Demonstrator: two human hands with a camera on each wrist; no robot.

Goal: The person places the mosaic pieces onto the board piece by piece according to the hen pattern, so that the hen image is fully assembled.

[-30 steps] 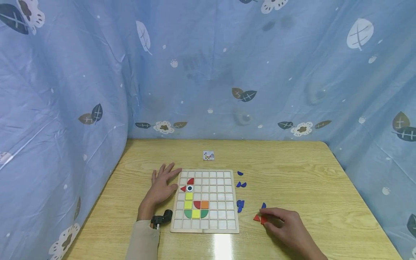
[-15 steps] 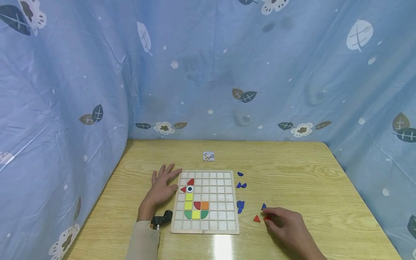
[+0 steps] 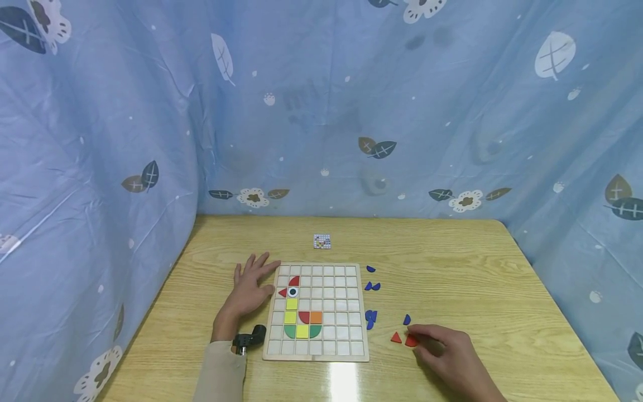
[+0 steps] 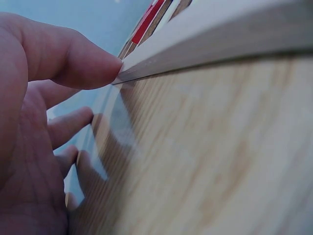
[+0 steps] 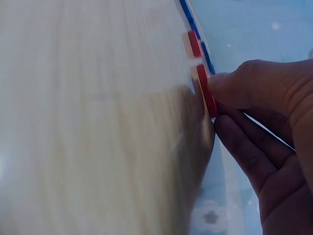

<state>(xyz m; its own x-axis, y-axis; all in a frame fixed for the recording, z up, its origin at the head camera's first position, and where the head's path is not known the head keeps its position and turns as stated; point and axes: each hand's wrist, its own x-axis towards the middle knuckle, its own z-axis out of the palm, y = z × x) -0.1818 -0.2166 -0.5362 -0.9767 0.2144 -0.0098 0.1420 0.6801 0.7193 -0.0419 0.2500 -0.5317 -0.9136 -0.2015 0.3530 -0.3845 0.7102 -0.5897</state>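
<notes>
My right hand [image 3: 444, 352] pinches a red tile [image 3: 411, 340] at the table surface, to the right of the board. In the right wrist view, thumb and fingertips meet at this red tile [image 5: 206, 92]; its full outline is partly hidden. A red triangle tile [image 3: 396, 338] lies just left of it, a blue rounded tile [image 3: 407, 319] just beyond. My left hand [image 3: 248, 293] lies with spread fingers at the left edge of a wooden grid board [image 3: 341, 349]. Its thumb touches the board's side [image 4: 166, 61] in the left wrist view.
The board holds a bird-like figure of red, yellow, green and orange tiles [image 3: 302, 331] with a round eye tile [image 3: 293, 292]. Several blue tiles [image 3: 370, 317] lie along its right side. A small pattern card [image 3: 322, 241] lies behind it. A patterned blue curtain [image 3: 321, 111] surrounds the table.
My right hand has drawn slightly right. The red tile in its fingers has turned and come apart from the red triangle. The left hand has stayed in place.
</notes>
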